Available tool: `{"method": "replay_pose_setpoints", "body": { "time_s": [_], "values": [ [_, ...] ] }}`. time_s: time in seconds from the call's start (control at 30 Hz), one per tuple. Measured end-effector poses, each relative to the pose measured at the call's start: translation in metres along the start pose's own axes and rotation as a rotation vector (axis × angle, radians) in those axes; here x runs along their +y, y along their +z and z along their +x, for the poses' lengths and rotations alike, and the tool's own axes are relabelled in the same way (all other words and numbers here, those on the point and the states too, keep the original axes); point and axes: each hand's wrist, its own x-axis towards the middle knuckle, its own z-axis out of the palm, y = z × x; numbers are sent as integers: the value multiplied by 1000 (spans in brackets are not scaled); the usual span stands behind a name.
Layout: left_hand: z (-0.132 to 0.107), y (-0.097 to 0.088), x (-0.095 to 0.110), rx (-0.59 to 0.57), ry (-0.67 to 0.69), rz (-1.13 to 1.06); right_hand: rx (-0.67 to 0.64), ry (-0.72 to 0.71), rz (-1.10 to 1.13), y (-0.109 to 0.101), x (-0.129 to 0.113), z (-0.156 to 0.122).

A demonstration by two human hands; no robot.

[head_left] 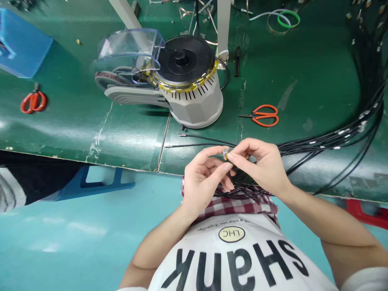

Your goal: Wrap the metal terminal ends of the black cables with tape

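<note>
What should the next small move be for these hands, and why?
I'd probably turn the small clear piece slightly to check how it sits on the black cable. It is tiny, pinched only at the fingertips of the left hand and right hand, and those fingers hide the joint from this view.

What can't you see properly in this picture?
From the head camera:
- Inside the tiny clear piece: too small, and partly covered by the fingers of the left hand and right hand.
- Some ends of the black cables: hidden by the hands or cut off by the right edge.
- The blue plastic object: cut off by the left edge.
- The red object: blurred and cut off by the right edge.
</note>
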Motion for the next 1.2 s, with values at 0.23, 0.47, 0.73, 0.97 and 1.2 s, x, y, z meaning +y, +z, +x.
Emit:
{"method": "replay_pose_setpoints", "body": {
  "time_s": [0.23,0.47,0.73,0.97,1.2],
  "values": [
    [-1,1,0,3,8,8,52,-80,-85,2,2,-3],
    [2,1,2,27,18,-36,15,-68,-69,3,-1,-2],
    [2,-3,1,16,-2,-56,-150,118,115,-7,3,5],
    [-2,3,8,64,-83,-2,-150,144,147,-11,2,5],
    [1,19,14,230,-156,102,-132,90,291,-24,2,12]
  ]
}}
